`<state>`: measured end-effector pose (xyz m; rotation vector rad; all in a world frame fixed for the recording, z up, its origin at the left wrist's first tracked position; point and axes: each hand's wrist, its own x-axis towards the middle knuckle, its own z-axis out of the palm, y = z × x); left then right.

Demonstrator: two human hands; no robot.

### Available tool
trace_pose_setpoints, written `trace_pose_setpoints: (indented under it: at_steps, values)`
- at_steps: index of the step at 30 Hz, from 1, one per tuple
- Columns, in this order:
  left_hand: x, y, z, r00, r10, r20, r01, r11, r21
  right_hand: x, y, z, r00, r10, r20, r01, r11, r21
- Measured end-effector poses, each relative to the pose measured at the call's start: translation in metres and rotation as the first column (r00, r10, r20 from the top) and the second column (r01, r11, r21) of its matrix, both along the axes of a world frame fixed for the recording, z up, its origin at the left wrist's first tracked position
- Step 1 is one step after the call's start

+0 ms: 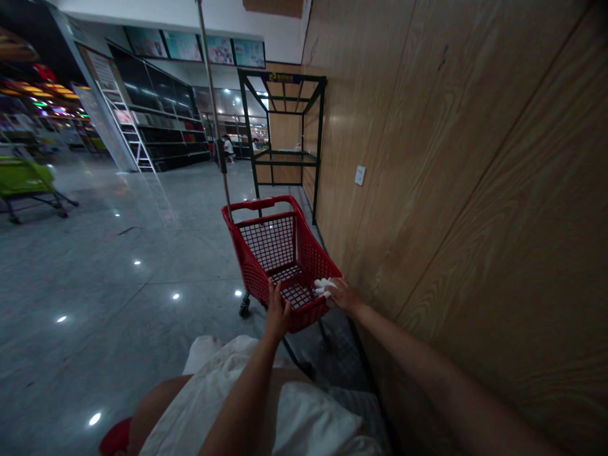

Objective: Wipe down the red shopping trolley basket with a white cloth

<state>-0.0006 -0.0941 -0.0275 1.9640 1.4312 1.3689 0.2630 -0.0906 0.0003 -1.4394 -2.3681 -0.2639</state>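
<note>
Shiny grey floor [180, 259] with ceiling lights bouncing off it, and a wood-grain wall [437, 158] boxing in the whole right side, socket [360, 175] included. Red shopping cart [304, 318] sits right in front of the person, close to that wall, basket mostly bare mesh. Left hand [277, 315] is at the near rim with its grip loose, fingers apart; right hand [344, 296] has its grip closed on a crumpled white thing [324, 287] at the near right corner, and I can't tell if that's a glove or a rag. Tall pole [213, 95] goes up by the cart's far left corner, and a dark metal frame [285, 161] stands beyond it against the wall. Further left: ladder [128, 130], black shelving [166, 107], a smeary green cart [23, 176] cut off by the edge, plus someone in a white top [228, 149] way back. Writing-wise, no luck: yellow characters on the frame's sign [284, 78] and the posters [180, 47] are too small to read. Pole's top is cropped, and the cart's underside is partly hidden by the left arm and white clothing [313, 418].
</note>
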Motion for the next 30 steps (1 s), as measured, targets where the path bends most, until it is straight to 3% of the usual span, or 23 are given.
trace_pose_setpoints:
  at_steps: [4, 8, 10, 13, 18, 21, 24, 30]
  values:
    - [-0.001, -0.001, 0.004, 1.0, 0.021, 0.006, -0.021, 1.0, -0.002, -0.04, -0.017, -0.008, 0.995, -0.029, -0.094, 0.032, 0.999, 0.029]
    - [-0.006, -0.005, 0.007, 1.0, 0.03, 0.001, -0.03, 0.999, -0.022, -0.103, -0.038, -0.01, 0.985, 0.053, -0.163, -0.052, 0.999, 0.012]
    - [-0.01, -0.006, 0.008, 1.0, 0.029, -0.009, -0.03, 0.999, -0.03, -0.121, -0.043, -0.008, 0.982, 0.069, -0.174, -0.069, 0.998, 0.004]
    - [-0.014, -0.008, 0.008, 1.0, 0.007, -0.025, -0.008, 0.999, -0.032, -0.109, -0.037, -0.002, 0.984, 0.132, -0.119, -0.135, 0.991, -0.012]
    - [-0.013, -0.006, 0.008, 1.0, 0.0, -0.027, -0.001, 1.0, -0.029, -0.025, -0.013, 0.003, 0.994, 0.094, -0.056, -0.097, 0.994, -0.043]
    - [-0.009, -0.005, 0.008, 1.0, 0.004, -0.001, -0.004, 1.0, -0.012, 0.001, -0.007, 0.006, 0.994, 0.093, -0.06, -0.095, 0.995, -0.032]
    - [-0.005, -0.005, 0.009, 1.0, 0.026, 0.018, -0.026, 1.0, -0.015, -0.019, -0.013, 0.007, 0.994, 0.068, -0.087, -0.067, 0.998, 0.013]
    - [-0.007, -0.007, 0.01, 0.999, 0.042, -0.006, -0.042, 0.999, -0.024, -0.114, -0.038, 0.003, 0.988, 0.101, -0.115, -0.098, 0.995, 0.027]
